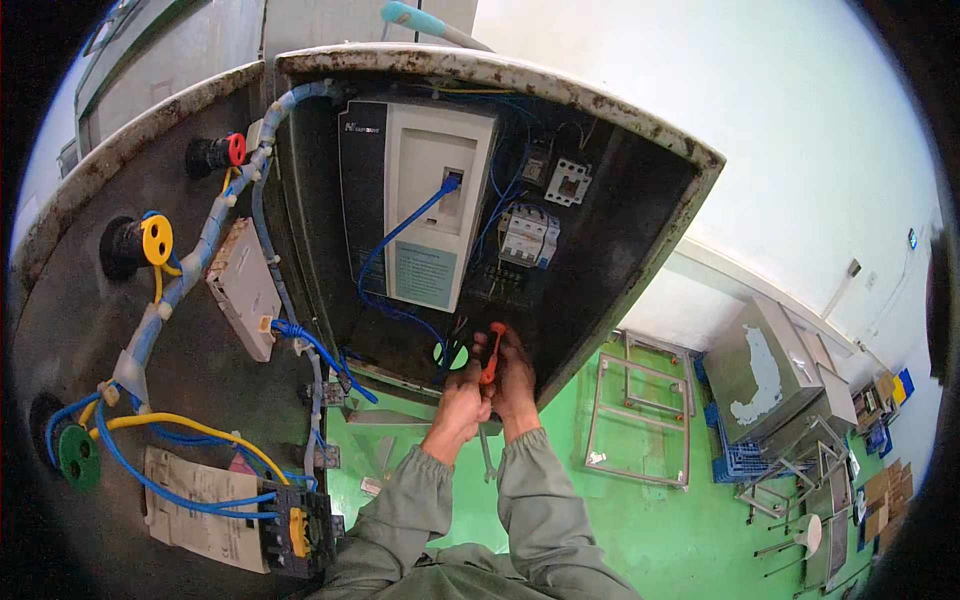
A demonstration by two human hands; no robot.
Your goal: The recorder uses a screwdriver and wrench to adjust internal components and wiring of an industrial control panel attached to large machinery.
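Both my hands are together at the lower front of an open electrical cabinet. My right hand is closed around a red-handled tool; its exact kind is hidden by the fingers. My left hand is closed close against the right one, by the tool's lower end, and what it grips is hidden. Below the hands a slim grey metal piece points down; I cannot tell whether it belongs to the tool. Just left of the fingers is a round green part, with thin dark wires near it.
Inside the cabinet are a drive unit with a blue cable, a breaker and a contactor. The open door at left carries wired switches. A teal-handled tool lies on top. Metal frames stand right.
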